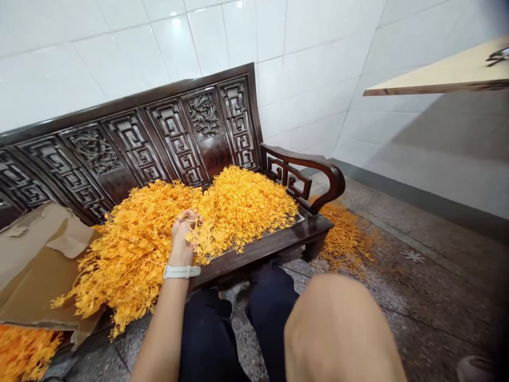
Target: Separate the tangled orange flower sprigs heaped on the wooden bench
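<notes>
My left hand (183, 228), with a pale watch band (182, 271) on its wrist, is closed on an orange-yellow plastic flower sprig (205, 240). Its branching tips hang to the right of the fingers. Around the hand lie two heaps of similar sprigs on the bench: a left heap (131, 254) with loose stems spilling over the front edge, and a denser right heap (250, 204). At the lower right, a large rounded patch of bare skin sits close to the camera, probably part of my right arm; the right hand itself does not show.
The dark carved wooden bench (274, 241) stands against a white tiled wall. A torn cardboard box (35, 276) leans at left, with darker orange sprigs (27, 350) below it. More orange pieces (345, 233) lie on the floor beyond the armrest (336, 180). A wooden board (437, 74) juts in at upper right.
</notes>
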### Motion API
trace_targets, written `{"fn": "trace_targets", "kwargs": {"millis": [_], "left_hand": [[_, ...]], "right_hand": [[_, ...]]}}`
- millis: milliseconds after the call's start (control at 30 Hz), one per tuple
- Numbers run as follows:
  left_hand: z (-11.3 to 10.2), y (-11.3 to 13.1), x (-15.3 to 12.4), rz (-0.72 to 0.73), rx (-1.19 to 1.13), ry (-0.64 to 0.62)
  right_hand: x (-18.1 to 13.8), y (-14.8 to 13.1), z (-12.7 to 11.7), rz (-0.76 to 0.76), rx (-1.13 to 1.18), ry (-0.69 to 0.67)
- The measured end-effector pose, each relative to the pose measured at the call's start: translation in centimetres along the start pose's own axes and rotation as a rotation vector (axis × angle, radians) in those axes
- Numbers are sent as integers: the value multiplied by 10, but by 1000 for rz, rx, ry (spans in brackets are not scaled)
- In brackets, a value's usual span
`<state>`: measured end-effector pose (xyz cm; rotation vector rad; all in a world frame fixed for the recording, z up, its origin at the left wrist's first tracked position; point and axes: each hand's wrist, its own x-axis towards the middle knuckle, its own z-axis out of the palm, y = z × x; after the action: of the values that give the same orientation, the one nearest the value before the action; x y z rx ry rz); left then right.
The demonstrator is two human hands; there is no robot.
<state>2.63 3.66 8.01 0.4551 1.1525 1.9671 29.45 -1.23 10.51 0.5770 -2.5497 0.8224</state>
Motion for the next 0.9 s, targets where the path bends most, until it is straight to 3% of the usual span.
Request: {"fn": "trace_targets", "kwargs": {"millis": [67, 200, 267, 467, 533, 633, 767, 900], "left_hand": [[-2, -2, -4, -15, -4, -29], [4, -5, -21, 4, 16, -126], [6, -5, -26, -4, 30, -169], [12, -7, -30, 95, 108, -176], [16, -10, -31, 151, 121, -156], [21, -16, -32, 256, 158, -132], [24, -18, -35, 408, 193, -135], [26, -10, -41, 249, 108, -210]], "right_hand": [[-4, 26, -15, 41, 179, 160], [14, 88, -24, 276, 611, 1001], [25, 107, -13, 391, 793, 1271], [27, 103, 19, 515, 1052, 1635], [25, 95, 23, 554, 932, 1636], [28, 86, 31, 616, 722, 1441], [36, 84, 43, 587, 631, 1255], [38, 90, 47, 588, 481, 1249]]}}
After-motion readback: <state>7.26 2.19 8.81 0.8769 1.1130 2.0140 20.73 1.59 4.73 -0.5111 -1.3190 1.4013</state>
